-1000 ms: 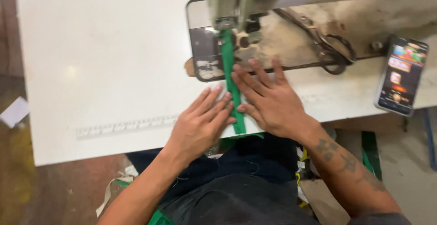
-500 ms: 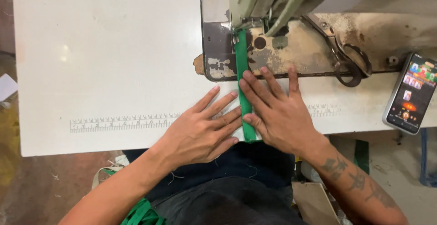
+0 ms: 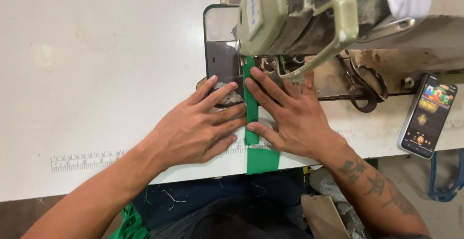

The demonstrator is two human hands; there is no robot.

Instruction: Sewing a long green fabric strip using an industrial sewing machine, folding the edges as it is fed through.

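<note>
Now left hand (image 3: 195, 127), right hand (image 3: 290, 115) (both flat, fingers spread) pressing green strip (image 3: 251, 106) nearer sewing machine (image 3: 290, 21) than before.

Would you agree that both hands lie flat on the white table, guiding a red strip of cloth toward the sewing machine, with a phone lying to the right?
Not quite: the strip of cloth is green, not red, as the head view shows. The rest holds: the left hand and right hand lie flat on the white table, guiding it toward the sewing machine, and a phone lies to the right.
</note>
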